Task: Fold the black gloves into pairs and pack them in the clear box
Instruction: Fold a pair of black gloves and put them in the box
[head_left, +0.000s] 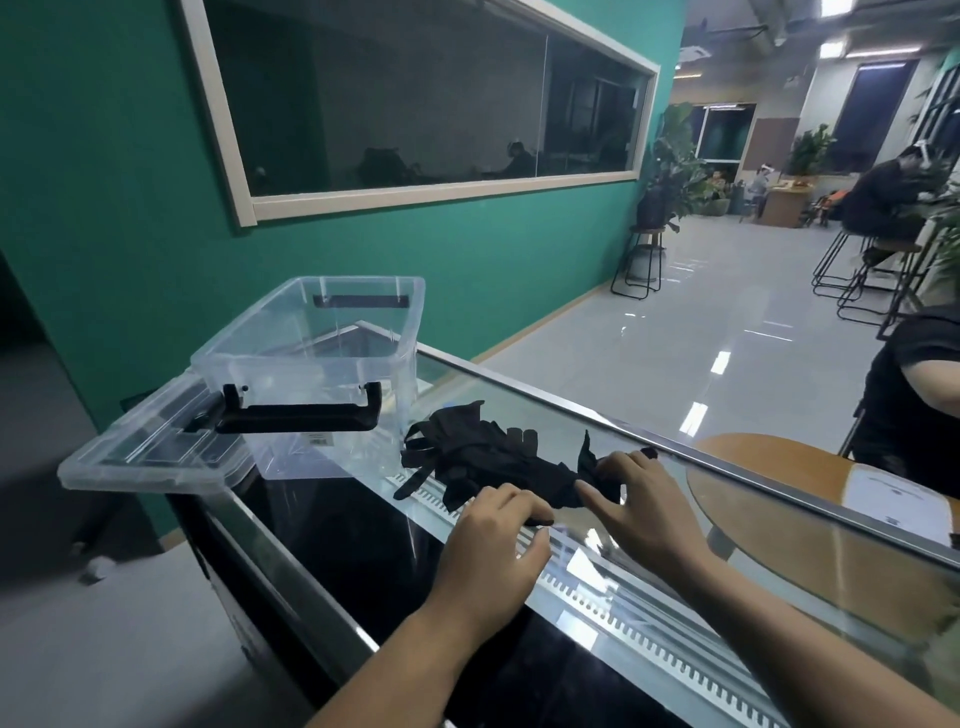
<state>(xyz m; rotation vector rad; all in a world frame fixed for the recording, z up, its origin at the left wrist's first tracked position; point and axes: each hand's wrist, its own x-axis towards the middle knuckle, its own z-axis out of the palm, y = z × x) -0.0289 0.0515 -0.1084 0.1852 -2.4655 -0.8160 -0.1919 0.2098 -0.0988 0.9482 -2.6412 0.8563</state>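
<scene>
A heap of black gloves (475, 449) lies on the glass counter top (779, 561), just right of the clear box (311, 332). The box stands open and looks empty, with a black handle on its near side. My left hand (493, 540) rests flat at the heap's near edge, fingertips on a glove. My right hand (631, 499) pinches the right end of a black glove (589, 462), whose tip sticks up above my fingers.
The clear lid (150, 457) lies left of the box, overhanging the counter's left end. Behind the counter a person in black (914, 395) sits at a round wooden table (789, 467). A green wall with a window runs along the left.
</scene>
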